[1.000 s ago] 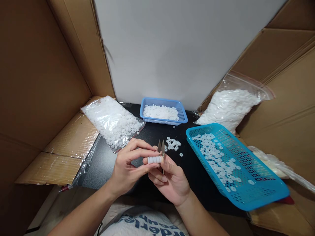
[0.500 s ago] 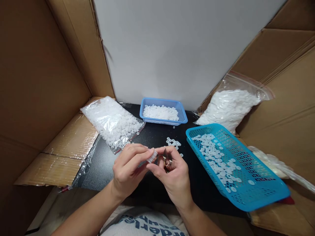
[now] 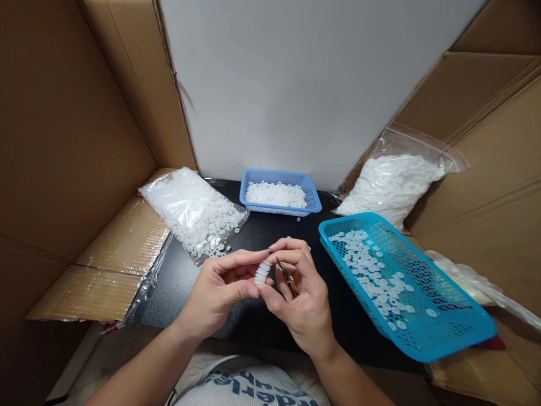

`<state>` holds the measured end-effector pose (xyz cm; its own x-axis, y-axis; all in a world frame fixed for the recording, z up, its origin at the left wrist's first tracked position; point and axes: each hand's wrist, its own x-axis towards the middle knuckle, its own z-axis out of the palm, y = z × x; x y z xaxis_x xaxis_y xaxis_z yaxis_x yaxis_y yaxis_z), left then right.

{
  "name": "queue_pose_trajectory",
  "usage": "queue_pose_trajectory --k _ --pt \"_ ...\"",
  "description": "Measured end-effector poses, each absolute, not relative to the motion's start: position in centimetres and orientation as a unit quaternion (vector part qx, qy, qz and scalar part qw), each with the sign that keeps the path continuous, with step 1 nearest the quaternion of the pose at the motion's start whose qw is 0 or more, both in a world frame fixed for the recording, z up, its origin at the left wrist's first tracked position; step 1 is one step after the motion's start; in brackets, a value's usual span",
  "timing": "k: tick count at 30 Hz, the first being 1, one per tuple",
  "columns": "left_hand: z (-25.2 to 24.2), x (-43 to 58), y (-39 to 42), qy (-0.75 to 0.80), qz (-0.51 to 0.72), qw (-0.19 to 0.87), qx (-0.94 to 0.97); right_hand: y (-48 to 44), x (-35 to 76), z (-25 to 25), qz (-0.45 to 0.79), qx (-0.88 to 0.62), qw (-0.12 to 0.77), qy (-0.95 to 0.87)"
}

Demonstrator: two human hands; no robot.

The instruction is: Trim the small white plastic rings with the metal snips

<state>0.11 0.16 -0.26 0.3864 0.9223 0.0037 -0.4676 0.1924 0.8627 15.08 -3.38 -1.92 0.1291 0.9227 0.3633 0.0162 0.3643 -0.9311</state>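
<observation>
1. Head view: stack of white rings (image 3: 262, 272) sits low centre of frame, above the black table (image 3: 177, 282); left hand (image 3: 220, 293) pinches it between thumb and fingers; right hand (image 3: 302, 301) thumb touches its lower end.
2. Right hand is also curled round the snips (image 3: 286, 276), blades angled across the palm.
3. Change: a second ago the stack lay level with the blades upright beside it; now it stands near upright with the blades tipped away; reads as a regrip, not a cut.
4. Around: teal basket (image 3: 448, 316) of loose rings at right; small blue basket (image 3: 274, 173) upper centre; left bag (image 3: 192, 211) and right bag (image 3: 393, 183) flank it.
</observation>
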Motion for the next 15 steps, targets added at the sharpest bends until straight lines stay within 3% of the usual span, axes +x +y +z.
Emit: queue_pose_trajectory --k 8,15 --pt "-0.4 -0.1 0.0 0.307 0.523 0.665 0.437 -3.5 16.2 -1.4 0.226 -0.444 0.569 -0.654" --pt "0.1 -0.7 -0.4 0.284 0.515 0.676 0.444 -4.0 18.2 -1.2 0.099 -0.423 0.543 -0.719"
